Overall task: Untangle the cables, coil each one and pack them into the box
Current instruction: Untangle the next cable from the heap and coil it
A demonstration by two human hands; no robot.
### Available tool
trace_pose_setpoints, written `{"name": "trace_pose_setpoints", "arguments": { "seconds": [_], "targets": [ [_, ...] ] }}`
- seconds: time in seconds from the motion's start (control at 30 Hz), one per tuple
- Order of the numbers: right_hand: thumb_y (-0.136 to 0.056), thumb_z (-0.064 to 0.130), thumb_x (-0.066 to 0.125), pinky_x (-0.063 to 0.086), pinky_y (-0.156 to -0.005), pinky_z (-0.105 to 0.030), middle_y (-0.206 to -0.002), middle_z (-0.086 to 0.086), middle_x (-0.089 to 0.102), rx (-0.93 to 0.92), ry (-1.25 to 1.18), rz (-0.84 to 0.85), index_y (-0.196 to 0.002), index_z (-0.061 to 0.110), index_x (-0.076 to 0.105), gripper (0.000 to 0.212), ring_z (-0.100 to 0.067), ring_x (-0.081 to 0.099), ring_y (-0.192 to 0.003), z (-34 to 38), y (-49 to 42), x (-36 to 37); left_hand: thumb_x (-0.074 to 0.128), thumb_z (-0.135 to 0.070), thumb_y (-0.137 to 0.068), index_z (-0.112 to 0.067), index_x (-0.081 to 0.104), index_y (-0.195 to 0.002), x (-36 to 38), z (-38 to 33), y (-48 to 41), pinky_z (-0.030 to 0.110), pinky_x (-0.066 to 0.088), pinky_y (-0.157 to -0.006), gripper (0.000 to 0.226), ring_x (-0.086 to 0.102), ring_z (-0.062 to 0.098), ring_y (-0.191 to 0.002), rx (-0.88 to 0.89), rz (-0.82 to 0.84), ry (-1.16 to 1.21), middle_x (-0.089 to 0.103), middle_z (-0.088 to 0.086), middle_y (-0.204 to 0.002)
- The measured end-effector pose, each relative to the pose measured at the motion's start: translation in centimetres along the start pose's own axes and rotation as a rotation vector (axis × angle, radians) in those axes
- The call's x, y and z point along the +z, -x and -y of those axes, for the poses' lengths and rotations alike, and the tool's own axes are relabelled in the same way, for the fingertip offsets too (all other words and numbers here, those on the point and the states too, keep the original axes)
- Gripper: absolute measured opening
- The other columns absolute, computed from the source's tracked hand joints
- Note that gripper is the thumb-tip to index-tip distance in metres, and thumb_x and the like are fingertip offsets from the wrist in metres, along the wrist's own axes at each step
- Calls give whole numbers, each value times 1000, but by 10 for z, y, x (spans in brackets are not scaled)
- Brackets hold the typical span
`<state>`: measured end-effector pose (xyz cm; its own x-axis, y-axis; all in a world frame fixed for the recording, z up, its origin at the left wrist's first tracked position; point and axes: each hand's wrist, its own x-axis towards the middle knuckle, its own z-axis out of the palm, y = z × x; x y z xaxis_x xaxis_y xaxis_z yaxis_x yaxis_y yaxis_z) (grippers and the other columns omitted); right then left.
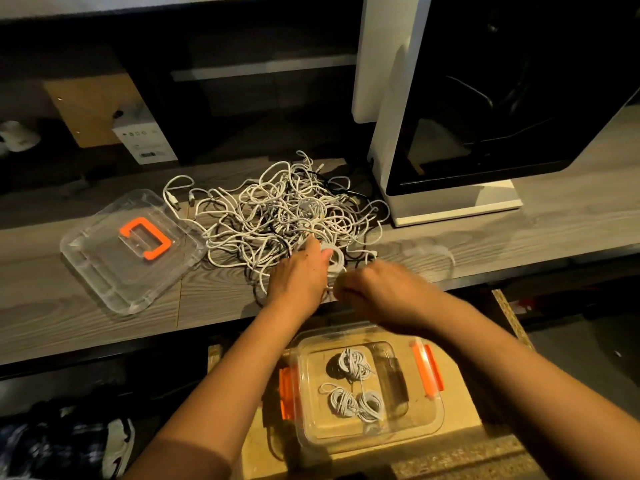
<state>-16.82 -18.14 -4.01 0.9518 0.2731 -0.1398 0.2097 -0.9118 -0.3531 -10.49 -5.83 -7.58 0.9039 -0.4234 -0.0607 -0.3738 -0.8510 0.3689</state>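
Winding | left hand (299,275) grips small coil (334,258) at tangle (287,209) edge | right hand (377,289) curled, blurred, grip unclear | box (429,415) below, three coils | tip: draw slack gently, keep loops even

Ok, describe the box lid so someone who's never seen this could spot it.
Start at the grey wooden shelf. Left of the tangled white cables lies the lid, flat and clear. Its orange handle sets it apart from everything around it.
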Motion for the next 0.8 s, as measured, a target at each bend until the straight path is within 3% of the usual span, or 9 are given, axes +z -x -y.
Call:
{"name": "trace_pose_setpoints", "arguments": {
  "seconds": [0.13, 0.23, 0.33, 0.4, 0.47, 0.53, 0.6, 0.7, 0.8],
  "targets": [
    [-93, 32, 51, 50, -70, -30, -85, 3, 68, 6, -44, -166, -98, 18, 68, 23, -11, 62, -78, -23, -5, -32, 28, -24, -101, -17, 38, -95, -5, -2, 12, 35, 33, -58, 13, 53, 27, -71, 190, 183, 197, 57, 7, -78],
    [-82, 28, 64, 42, -58, -10, -67, 13, 62, 78, -472, -88, -84, 16, 70, 13, 4, 55, -62, -39, -1, -47, 27, -25, -102, -22, 43, -96, -13, -12, 18, 30, 44, -59, 18, 54, 13, -65, 286, 268, 475, 55, 0, -78],
    [-75, 27, 67, 38, -49, -15, -61, 4, 62, 82, -967, -71, -75, 12, 69, 15, -5, 51, -55, -50, 1, -44, 26, -24, -102, -26, 48, -100, -21, -23, 22, 15, 38, -46, 22, 46, 4, -53, 238, 372, 861, 51, -4, -76],
    [-71, 39, 76, 38, -50, -20, -61, 2, 62, 93, -1134, -89, -71, 20, 72, 20, -11, 50, -55, -54, -2, -32, 25, -27, -102, -25, 48, -96, -20, -23, 22, 18, 38, -45, 24, 47, 7, -50, 262, 381, 980, 50, -1, -69],
    [-53, 55, 83, 40, -55, -23, -63, 1, 63, 121, -1244, -129, -67, 24, 73, 35, -14, 53, -58, -55, -6, -18, 26, -32, -98, -24, 49, -97, -17, -20, 24, 21, 41, -47, 24, 50, 10, -51, 289, 403, 1083, 51, 1, -62],
    [-52, 55, 83, 43, -56, -24, -63, 0, 63, 158, -1330, -171, -65, 22, 73, 36, -14, 55, -58, -54, -6, -8, 28, -31, -93, -20, 49, -100, -13, -18, 25, 25, 45, -52, 25, 53, 14, -56, 320, 435, 1182, 53, 2, -63],
    [-70, 48, 74, 41, -54, -25, -63, -3, 59, 224, -1354, -208, -69, 17, 71, 31, -13, 52, -55, -49, -4, 0, 29, -29, -91, -17, 51, -101, -12, -19, 26, 29, 48, -61, 27, 56, 11, -64, 311, 385, 1208, 56, 3, -74],
    [-84, 39, 55, 30, -47, -25, -60, -1, 45, 340, -1268, -227, -90, -5, 61, 45, -12, 36, -49, -36, 2, 17, 28, -30, -92, -11, 52, -99, -4, -14, 20, 27, 46, -73, 32, 55, 10, -79, 250, 56, 1037, 57, 2, -90],
    [-97, 26, 45, 31, -42, -27, -55, 4, 41, 339, -1192, -150, -87, 7, 63, 28, -12, 34, -45, -16, 7, 29, 29, -30, -98, -11, 52, -102, 8, -12, 17, 26, 44, -77, 30, 56, 10, -89, 71, -143, 910, 59, 2, -98]
  ]
}}
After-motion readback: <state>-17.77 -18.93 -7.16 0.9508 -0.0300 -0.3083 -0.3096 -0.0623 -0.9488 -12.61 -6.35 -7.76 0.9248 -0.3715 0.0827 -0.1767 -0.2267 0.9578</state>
